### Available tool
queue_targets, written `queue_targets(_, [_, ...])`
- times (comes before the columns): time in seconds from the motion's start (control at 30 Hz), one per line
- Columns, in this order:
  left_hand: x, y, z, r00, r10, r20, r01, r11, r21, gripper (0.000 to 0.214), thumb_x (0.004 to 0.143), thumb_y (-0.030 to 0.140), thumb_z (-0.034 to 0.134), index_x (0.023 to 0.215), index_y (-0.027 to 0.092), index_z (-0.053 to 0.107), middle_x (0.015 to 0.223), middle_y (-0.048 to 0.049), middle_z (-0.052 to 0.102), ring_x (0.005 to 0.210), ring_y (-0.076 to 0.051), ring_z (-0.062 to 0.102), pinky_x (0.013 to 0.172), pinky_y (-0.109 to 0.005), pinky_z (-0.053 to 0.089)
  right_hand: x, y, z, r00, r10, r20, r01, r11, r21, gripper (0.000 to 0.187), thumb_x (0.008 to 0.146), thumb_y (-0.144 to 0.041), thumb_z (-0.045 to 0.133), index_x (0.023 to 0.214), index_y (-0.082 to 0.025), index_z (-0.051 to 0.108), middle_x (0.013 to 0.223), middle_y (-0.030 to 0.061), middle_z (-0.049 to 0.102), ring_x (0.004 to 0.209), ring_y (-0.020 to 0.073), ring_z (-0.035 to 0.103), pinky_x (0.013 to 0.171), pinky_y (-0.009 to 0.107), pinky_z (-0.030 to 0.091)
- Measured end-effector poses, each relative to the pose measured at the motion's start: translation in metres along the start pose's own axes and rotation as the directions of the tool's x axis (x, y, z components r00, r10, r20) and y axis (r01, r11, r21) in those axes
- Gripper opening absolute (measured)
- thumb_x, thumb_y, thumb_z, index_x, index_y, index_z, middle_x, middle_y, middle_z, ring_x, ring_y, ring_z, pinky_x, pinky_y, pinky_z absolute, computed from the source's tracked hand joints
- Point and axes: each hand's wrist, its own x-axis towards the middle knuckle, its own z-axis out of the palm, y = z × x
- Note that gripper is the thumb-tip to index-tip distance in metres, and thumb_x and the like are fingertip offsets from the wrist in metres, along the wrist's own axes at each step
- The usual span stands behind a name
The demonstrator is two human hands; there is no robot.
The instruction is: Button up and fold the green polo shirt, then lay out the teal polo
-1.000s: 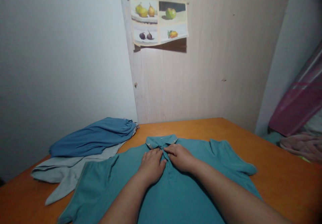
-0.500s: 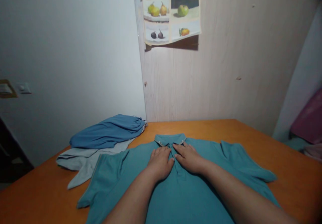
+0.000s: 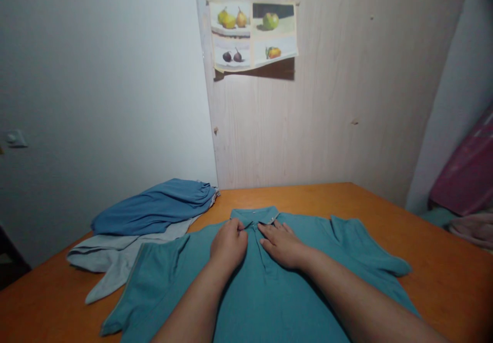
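Observation:
A teal short-sleeved polo shirt [image 3: 265, 302] lies spread face up, its collar [image 3: 265, 213] toward the wall and its sleeves out to both sides. My left hand [image 3: 230, 243] is closed at the left collar point, thumb and curled fingers pinching the cloth there; the exact grip is partly hidden. Beside the button placket, my right hand [image 3: 284, 244] rests flat on the chest just below the right collar point, fingers spread.
The shirt is on an orange table [image 3: 316, 194] against a wall. Left of it lie a blue garment [image 3: 154, 207] and a light grey garment [image 3: 103, 253], partly under the left sleeve. Fruit pictures [image 3: 254, 37] hang on the wall. Pink fabric [image 3: 466, 173] is at the far right.
My left hand has curled from flat on the shirt into a pinch at the left collar point. My right hand stays flat. The view has turned slightly right.

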Motion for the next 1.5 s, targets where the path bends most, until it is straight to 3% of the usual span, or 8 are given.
queue_targets(0.17, [0.001, -0.002, 0.000, 0.993, 0.031, -0.112, -0.024, 0.998, 0.064, 0.048, 0.089, 0.017, 0.044, 0.135, 0.017, 0.055, 0.141, -0.0122, 0.059, 0.133, -0.024, 0.050, 0.113, -0.037, 0.036, -0.001, -0.002, -0.001, 1.000, -0.010, -0.002, 0.010, 1.000, 0.003, 0.063, 0.100, -0.045, 0.037, 0.159, -0.022, 0.034, 0.164, 0.0074, 0.033, 0.154, 0.0354, 0.018, 0.122, 0.060, 0.010])
queue_targets(0.33, [-0.006, 0.000, 0.011, 0.977, 0.089, 0.192, -0.114, 0.986, 0.125, 0.061, 0.096, 0.034, 0.041, 0.156, 0.026, 0.037, 0.166, -0.0024, 0.031, 0.155, -0.034, 0.014, 0.124, -0.058, 0.013, -0.002, -0.002, 0.000, 1.000, -0.008, -0.014, 0.008, 1.000, 0.007, 0.062, 0.100, -0.044, 0.038, 0.158, -0.023, 0.036, 0.164, 0.0080, 0.034, 0.153, 0.0353, 0.020, 0.122, 0.061, 0.013])
queue_targets(0.47, [-0.007, -0.004, 0.017, 0.942, 0.067, 0.329, -0.120, 0.982, 0.144, 0.061, 0.098, 0.049, 0.034, 0.155, 0.027, 0.040, 0.165, -0.0049, 0.032, 0.153, -0.039, 0.020, 0.119, -0.069, 0.012, -0.002, -0.002, 0.000, 1.000, -0.007, -0.024, 0.007, 1.000, 0.014, 0.061, 0.100, -0.044, 0.039, 0.157, -0.024, 0.038, 0.162, 0.0088, 0.037, 0.154, 0.0330, 0.020, 0.122, 0.060, 0.012])
queue_targets(0.83, [-0.007, -0.002, 0.014, 0.982, 0.120, 0.147, -0.140, 0.981, 0.136, 0.043, 0.097, 0.042, 0.042, 0.127, 0.023, 0.065, 0.138, -0.0117, 0.063, 0.134, -0.031, 0.052, 0.116, -0.054, 0.032, -0.001, -0.002, 0.000, 1.000, 0.000, -0.012, 0.000, 1.000, 0.007, 0.062, 0.100, -0.045, 0.036, 0.158, -0.022, 0.037, 0.163, 0.0089, 0.036, 0.153, 0.0348, 0.020, 0.122, 0.060, 0.011])
queue_targets(1.03, [-0.009, 0.004, 0.013, 0.984, 0.071, 0.162, -0.093, 0.987, 0.131, 0.058, 0.099, 0.044, 0.038, 0.151, 0.020, 0.044, 0.162, -0.0115, 0.037, 0.150, -0.033, 0.030, 0.121, -0.056, 0.024, -0.001, -0.002, 0.002, 1.000, 0.023, -0.008, -0.023, 1.000, -0.018, 0.063, 0.100, -0.046, 0.036, 0.158, -0.022, 0.037, 0.163, 0.0082, 0.035, 0.153, 0.0352, 0.021, 0.122, 0.060, 0.012])
queue_targets(1.2, [-0.012, 0.000, 0.019, 0.959, 0.066, 0.277, -0.111, 0.983, 0.149, 0.063, 0.099, 0.054, 0.031, 0.151, 0.023, 0.044, 0.162, -0.0089, 0.039, 0.151, -0.036, 0.027, 0.121, -0.064, 0.017, 0.001, 0.001, 0.004, 1.000, 0.021, 0.014, -0.020, 0.998, -0.064, 0.064, 0.100, -0.048, 0.033, 0.158, -0.023, 0.035, 0.165, 0.0076, 0.031, 0.153, 0.0342, 0.021, 0.122, 0.059, 0.012])
queue_targets(1.37, [-0.013, 0.002, 0.017, 0.972, 0.079, 0.220, -0.111, 0.984, 0.137, 0.055, 0.097, 0.052, 0.038, 0.142, 0.024, 0.054, 0.153, -0.0103, 0.050, 0.145, -0.035, 0.037, 0.120, -0.063, 0.022, 0.001, 0.002, 0.004, 0.999, 0.027, 0.028, -0.024, 0.996, -0.090, 0.065, 0.100, -0.049, 0.030, 0.159, -0.021, 0.034, 0.164, 0.0083, 0.032, 0.153, 0.0348, 0.023, 0.122, 0.058, 0.014])
queue_targets(1.5, [-0.010, 0.002, 0.012, 0.996, 0.029, 0.089, -0.041, 0.989, 0.139, 0.037, 0.093, 0.041, 0.048, 0.121, 0.021, 0.065, 0.129, -0.0117, 0.065, 0.127, -0.031, 0.054, 0.115, -0.051, 0.035, 0.001, 0.001, 0.003, 0.999, 0.025, 0.024, -0.022, 0.995, -0.095, 0.064, 0.100, -0.047, 0.031, 0.159, -0.022, 0.034, 0.165, 0.0075, 0.032, 0.153, 0.0347, 0.022, 0.122, 0.058, 0.015])
